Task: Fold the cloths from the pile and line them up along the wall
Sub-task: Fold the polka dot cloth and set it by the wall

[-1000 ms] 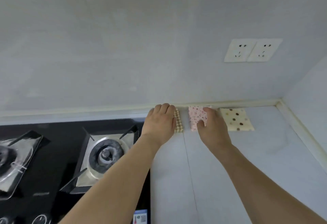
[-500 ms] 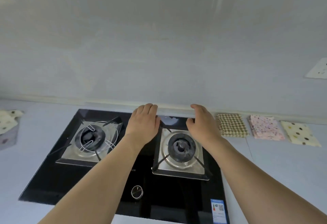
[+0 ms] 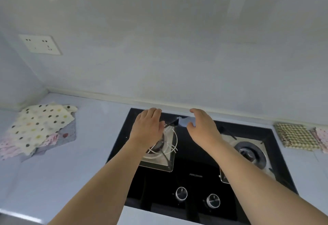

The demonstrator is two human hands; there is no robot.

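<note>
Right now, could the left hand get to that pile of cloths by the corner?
Probably yes. The left hand hovers empty above the stove, and only bare counter lies between it and the pile of cloths.

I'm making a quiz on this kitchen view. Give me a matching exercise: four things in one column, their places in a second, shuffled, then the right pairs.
Things:
1. cloth pile
2. checked folded cloth
3. wall socket
4. left hand

Places:
A. on the wall, upper left
B. above the hob's left burner
C. on the counter, left of the hob
D. on the counter by the wall, right of the hob

Pairs: 1-C, 2-D, 3-A, 4-B
</note>
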